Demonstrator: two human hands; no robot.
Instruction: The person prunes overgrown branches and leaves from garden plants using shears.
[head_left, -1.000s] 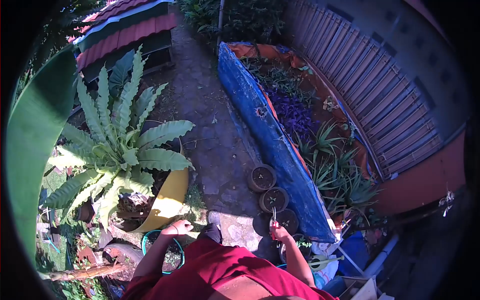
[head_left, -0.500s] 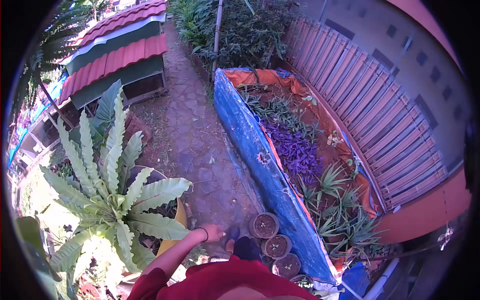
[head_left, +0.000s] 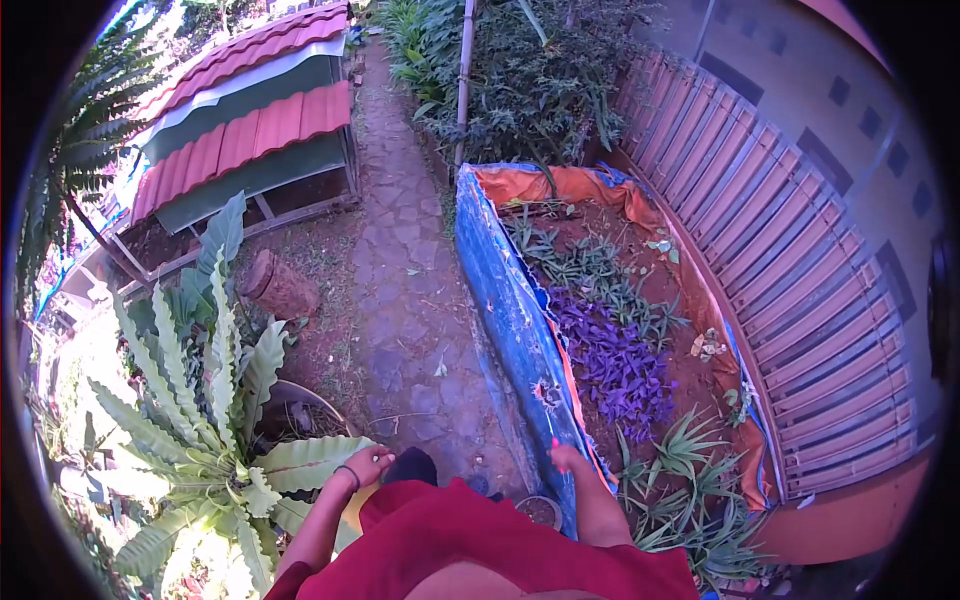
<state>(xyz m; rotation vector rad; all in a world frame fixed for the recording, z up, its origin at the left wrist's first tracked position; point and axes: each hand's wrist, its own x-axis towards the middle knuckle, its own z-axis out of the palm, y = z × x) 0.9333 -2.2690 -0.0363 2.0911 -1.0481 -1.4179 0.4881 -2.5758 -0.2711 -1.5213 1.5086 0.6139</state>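
My left hand [head_left: 370, 465], with a dark band at the wrist, is closed beside the long wavy leaves of a large potted fern [head_left: 235, 455]. Nothing shows in its fingers. Over the blue side of the raised bed [head_left: 505, 320], my right hand [head_left: 570, 460] is closed around a thin object [head_left: 554, 436] with a pinkish-red part and a pale, slim tip. Its kind is too small to make out. Below, a round pot of soil [head_left: 541, 511] stands against the bed, partly hidden by my red shirt.
A stone path [head_left: 405, 300] runs ahead between the bed and a red-roofed hutch [head_left: 250, 150]. A cut log [head_left: 282, 285] lies left of it. Purple plants [head_left: 615, 350] and spiky plants [head_left: 690, 450] grow in the bed. A slatted fence [head_left: 760, 230] stands right.
My right hand has come into view over the bed's edge with the thin object. The view has tilted up and shifted; most of the pots by the bed are now out of sight.
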